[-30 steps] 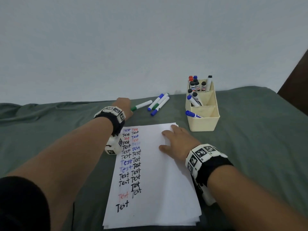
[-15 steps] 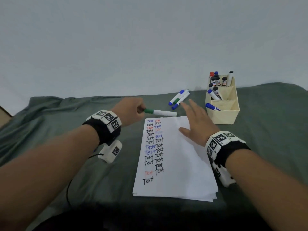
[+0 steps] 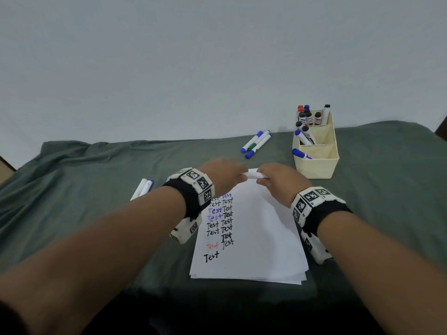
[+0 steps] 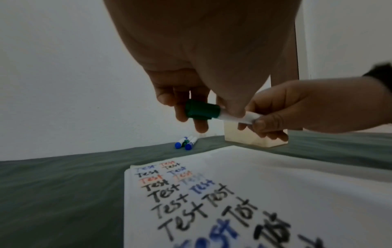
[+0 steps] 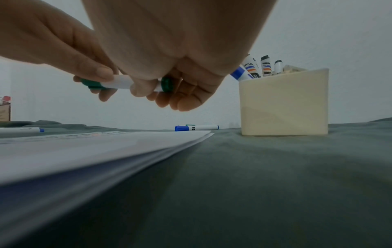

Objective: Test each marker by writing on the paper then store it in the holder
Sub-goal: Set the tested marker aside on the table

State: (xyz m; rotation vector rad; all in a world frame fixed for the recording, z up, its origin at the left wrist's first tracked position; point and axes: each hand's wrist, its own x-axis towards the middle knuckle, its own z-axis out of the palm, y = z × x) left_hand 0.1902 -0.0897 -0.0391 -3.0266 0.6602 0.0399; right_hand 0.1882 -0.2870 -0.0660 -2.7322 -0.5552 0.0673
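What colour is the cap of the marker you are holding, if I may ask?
Dark green cap on a white marker; the left wrist view shows it best.

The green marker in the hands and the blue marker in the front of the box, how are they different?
The green marker is held level above the paper by both hands, while the blue marker leans in the holder, untouched. The green marker's cap is green, and the blue marker's cap is blue. Both have white barrels and caps on.

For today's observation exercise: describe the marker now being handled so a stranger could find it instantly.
Start at the cream holder, then look left, above the paper. Between left hand and right hand is the green marker, the only one off the cloth.
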